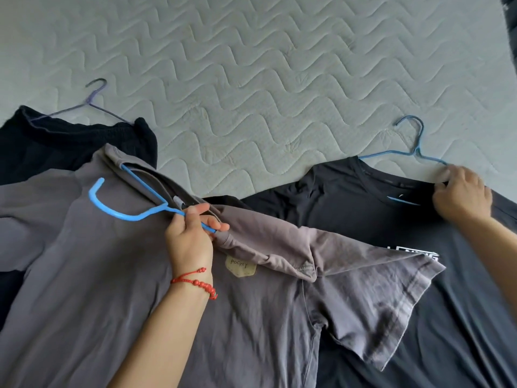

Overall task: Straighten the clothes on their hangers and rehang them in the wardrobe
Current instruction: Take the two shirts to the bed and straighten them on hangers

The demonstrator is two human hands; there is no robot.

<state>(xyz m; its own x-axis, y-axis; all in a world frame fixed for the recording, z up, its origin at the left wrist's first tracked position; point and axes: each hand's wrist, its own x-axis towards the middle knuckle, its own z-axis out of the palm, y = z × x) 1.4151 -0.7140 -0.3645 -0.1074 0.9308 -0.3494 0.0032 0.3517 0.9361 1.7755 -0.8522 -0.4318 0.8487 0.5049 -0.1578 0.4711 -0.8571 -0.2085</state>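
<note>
Three shirts (pixel 84 275) lie on three hangers (pixel 120 211); two hands (pixel 193 236) hold them.

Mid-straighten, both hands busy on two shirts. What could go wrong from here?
1. The left hand grips one arm of the bright blue hanger, which sits skewed in the grey T-shirt collar; pulling may stretch the neckline or slip the hanger out.
2. The grey shirt's sleeve overlaps the dark T-shirt, so moving either may drag the other.
3. The right hand pinches the dark shirt's shoulder, likely bunching it.

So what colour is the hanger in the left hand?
Bright blue: the hanger held by the left hand, clearest in the head view.
</note>
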